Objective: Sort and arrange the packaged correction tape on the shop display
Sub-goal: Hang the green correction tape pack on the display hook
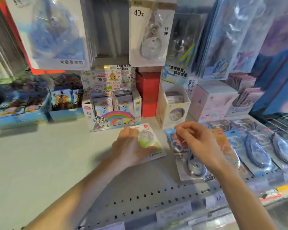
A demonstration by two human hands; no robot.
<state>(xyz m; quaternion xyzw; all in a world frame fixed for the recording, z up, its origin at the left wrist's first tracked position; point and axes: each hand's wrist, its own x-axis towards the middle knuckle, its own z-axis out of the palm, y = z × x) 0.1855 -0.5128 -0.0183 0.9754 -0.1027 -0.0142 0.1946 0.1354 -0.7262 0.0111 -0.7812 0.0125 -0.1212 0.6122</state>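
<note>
Green plastic shows through the blister of the green pack (148,141), which lies flat on the shelf (40,155) in front of the rainbow box (113,112); the left hand (131,146) rests on its left part, fingers curled over it, holding it. The right hand (194,140) hovers just to the right, above the orange pack (223,143), fingers loosely bent and holding nothing. The green pack's long axis runs away from the person; the left hand is nearer.
</note>
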